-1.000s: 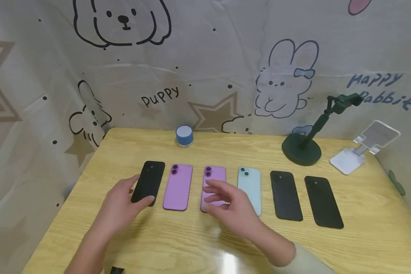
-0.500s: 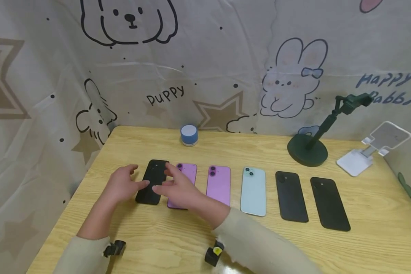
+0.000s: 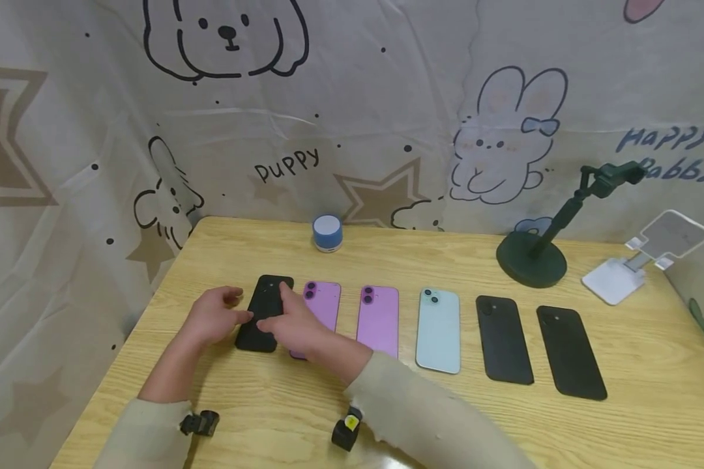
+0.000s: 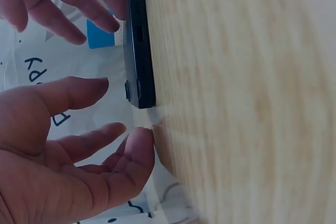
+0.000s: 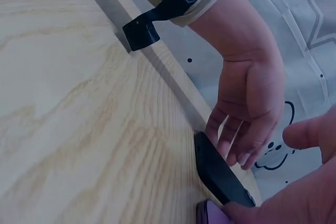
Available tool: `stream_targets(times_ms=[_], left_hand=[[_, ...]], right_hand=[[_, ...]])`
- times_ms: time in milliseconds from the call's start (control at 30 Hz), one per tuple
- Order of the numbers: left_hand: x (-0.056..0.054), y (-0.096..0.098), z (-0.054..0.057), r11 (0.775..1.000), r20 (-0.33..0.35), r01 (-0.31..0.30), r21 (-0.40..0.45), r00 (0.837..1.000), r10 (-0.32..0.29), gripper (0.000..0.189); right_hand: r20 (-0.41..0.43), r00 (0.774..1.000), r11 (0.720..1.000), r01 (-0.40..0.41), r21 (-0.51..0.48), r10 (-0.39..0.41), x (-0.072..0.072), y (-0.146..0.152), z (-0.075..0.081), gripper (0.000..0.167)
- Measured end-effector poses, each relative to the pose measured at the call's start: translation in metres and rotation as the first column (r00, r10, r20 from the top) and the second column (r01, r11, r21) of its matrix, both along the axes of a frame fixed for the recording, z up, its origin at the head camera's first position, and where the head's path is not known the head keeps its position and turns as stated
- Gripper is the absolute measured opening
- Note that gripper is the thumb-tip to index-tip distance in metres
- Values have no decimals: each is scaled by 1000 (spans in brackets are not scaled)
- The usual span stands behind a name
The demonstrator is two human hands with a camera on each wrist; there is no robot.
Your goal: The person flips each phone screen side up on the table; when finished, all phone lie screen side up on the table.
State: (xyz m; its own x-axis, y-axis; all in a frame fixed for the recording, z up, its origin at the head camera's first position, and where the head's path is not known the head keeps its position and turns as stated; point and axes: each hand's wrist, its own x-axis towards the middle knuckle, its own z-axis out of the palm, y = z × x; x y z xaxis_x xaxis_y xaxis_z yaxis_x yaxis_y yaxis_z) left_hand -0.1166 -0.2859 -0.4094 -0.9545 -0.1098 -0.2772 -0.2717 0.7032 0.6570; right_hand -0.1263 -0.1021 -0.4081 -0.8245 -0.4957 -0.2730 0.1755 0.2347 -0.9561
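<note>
A black phone (image 3: 263, 303) lies flat, back up, at the left end of a row of phones. Beside its left edge is my left hand (image 3: 211, 317), fingers loosely bent, thumb over the lower left part. My right hand (image 3: 299, 329) reaches across a purple phone (image 3: 327, 299) to the black phone's right side. In the left wrist view a gap shows between the left fingers and the black phone (image 4: 139, 51), with the right hand (image 4: 65, 6) beyond. The right wrist view shows the left hand (image 5: 252, 87) by the phone's far side. Whether the right fingers touch it, I cannot tell.
Rightward in the row lie another purple phone (image 3: 379, 319), a pale mint phone (image 3: 439, 332) and two dark phones, one (image 3: 504, 342) beside the other (image 3: 572, 355). Behind them stand a blue-and-white cylinder (image 3: 327, 234), a dark green stand (image 3: 531, 260) and a white phone holder (image 3: 615, 280).
My right hand has moved left, from over the second purple phone to the black phone's right side. The left hand stays by that phone. The head view has shifted slightly.
</note>
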Motion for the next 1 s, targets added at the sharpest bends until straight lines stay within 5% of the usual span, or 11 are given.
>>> stream_targets(times_ms=[200, 400, 700, 1000], left_hand=[[2, -3, 0, 996, 14, -70, 60, 997, 69, 57], [2, -15, -2, 965, 68, -189, 184, 981, 179, 55], [3, -20, -2, 961, 61, -215, 176, 976, 207, 43], [7, -24, -1, 930, 77, -222, 294, 975, 208, 39]], right_hand=[[86, 992, 992, 99, -83, -92, 5, -19, 1, 82], [87, 972, 973, 224, -48, -219, 9, -38, 2, 81], [-18, 932, 921, 360, 152, -361, 11, -55, 0, 74], [-37, 926, 913, 377, 158, -376, 9, -58, -8, 70]])
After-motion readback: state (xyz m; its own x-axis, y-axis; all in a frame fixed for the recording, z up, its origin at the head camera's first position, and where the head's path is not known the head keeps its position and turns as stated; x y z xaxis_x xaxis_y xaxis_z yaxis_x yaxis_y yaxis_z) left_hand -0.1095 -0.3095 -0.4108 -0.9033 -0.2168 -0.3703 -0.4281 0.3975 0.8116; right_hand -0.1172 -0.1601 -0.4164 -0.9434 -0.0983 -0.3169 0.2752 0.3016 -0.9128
